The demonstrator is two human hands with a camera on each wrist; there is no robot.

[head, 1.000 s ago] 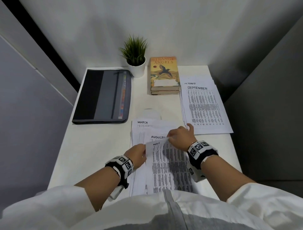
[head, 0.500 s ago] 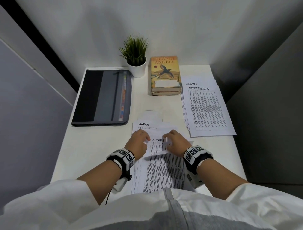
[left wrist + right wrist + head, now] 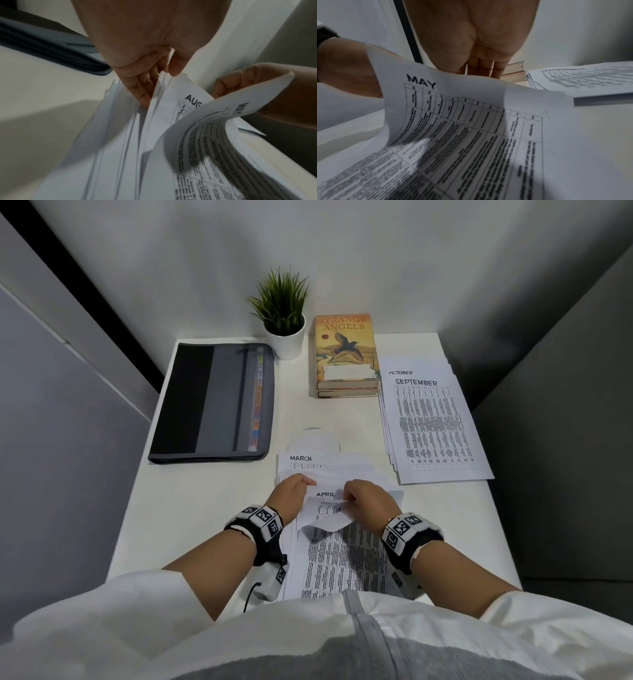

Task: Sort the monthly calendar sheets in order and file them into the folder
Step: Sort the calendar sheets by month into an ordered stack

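Note:
A loose stack of white calendar sheets (image 3: 346,563) lies at the desk's near edge. My left hand (image 3: 294,491) pinches the stack's upper left edge, its fingers slipped between sheets and the thumb on top (image 3: 176,67). My right hand (image 3: 366,498) grips the top edges of the upper sheets and bends them back toward me. The MAY sheet (image 3: 453,108) curls over, the AUGUST sheet (image 3: 193,100) shows under it, and an APRIL heading (image 3: 325,494) is uncovered. A MARCH sheet (image 3: 300,458) sticks out beyond. The grey folder (image 3: 212,402) lies closed at the far left.
A second sheet pile topped by SEPTEMBER (image 3: 431,422), with OCTOBER peeking out above, lies at the right. Two stacked books (image 3: 346,354) and a small potted plant (image 3: 286,337) stand at the back. Grey partition walls close in on both sides of the white desk (image 3: 205,508).
Both hands moved up from the MAY sheet to the stack's top edge. The MAY and AUGUST tops have been bent back, and the APRIL heading now shows.

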